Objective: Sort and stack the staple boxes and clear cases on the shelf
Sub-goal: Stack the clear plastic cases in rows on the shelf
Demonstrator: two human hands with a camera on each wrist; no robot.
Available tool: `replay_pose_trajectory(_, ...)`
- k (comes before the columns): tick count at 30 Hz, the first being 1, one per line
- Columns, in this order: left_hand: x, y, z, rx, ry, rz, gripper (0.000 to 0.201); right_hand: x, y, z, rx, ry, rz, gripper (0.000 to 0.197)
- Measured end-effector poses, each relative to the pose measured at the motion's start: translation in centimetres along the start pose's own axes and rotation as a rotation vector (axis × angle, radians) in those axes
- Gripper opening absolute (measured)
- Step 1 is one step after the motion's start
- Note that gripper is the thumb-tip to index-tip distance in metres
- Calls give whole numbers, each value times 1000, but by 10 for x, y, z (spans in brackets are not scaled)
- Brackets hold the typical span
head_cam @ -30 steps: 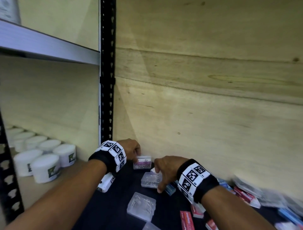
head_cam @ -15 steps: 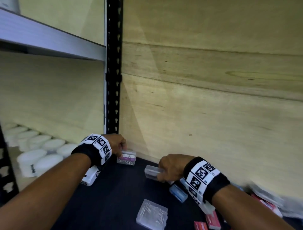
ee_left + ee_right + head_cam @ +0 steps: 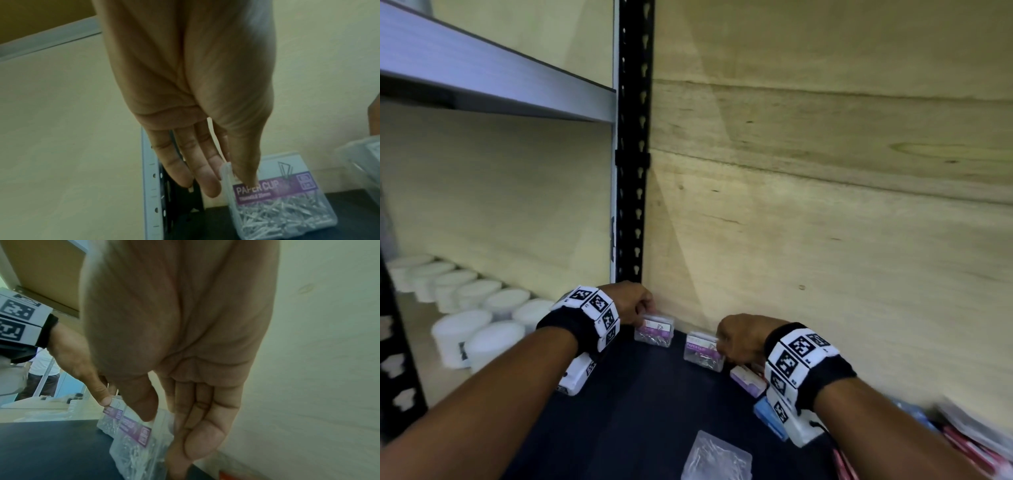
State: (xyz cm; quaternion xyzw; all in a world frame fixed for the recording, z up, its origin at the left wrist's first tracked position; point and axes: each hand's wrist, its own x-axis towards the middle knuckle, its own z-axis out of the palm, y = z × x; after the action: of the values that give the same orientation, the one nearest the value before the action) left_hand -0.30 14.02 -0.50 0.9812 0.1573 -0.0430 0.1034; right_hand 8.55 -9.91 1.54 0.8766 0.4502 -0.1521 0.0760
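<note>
A clear paper clip case [image 3: 655,330] [image 3: 287,211] with a purple label stands on the dark shelf [image 3: 640,411] in the back left corner. My left hand [image 3: 635,305] [image 3: 226,181] pinches its top left corner, thumb in front and fingers behind. My right hand [image 3: 736,339] [image 3: 172,433] grips a second labelled clear case [image 3: 702,349] [image 3: 133,443] upright, just right of the first with a small gap. A flat clear case [image 3: 717,459] lies nearer me. A pale purple box [image 3: 748,380], a blue box [image 3: 765,416] and red boxes [image 3: 962,452] lie to the right.
The black slotted upright [image 3: 635,171] rises just behind the corner case. The plywood back wall [image 3: 825,240] stands close behind both hands. White tubs [image 3: 482,329] fill the neighbouring bay on the left. A grey shelf [image 3: 500,85] runs overhead on the left.
My right hand picked a clear case up off the shelf, turned it upright and carried it left toward the corner case. My left hand stayed on the corner case.
</note>
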Motion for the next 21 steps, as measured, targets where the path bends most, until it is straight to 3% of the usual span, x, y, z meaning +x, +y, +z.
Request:
replay_pose_trajectory(4, 5, -2, 4, 7, 34, 22, 34, 10, -3, 3, -11, 108, 21, 26)
replay_pose_trajectory(8, 10, -6, 7, 16, 66, 47, 36, 16, -8, 0, -31, 52, 27, 28)
replay_pose_trajectory(21, 12, -12, 12, 19, 152, 79, 39, 14, -12, -2, 2, 115, 55, 30)
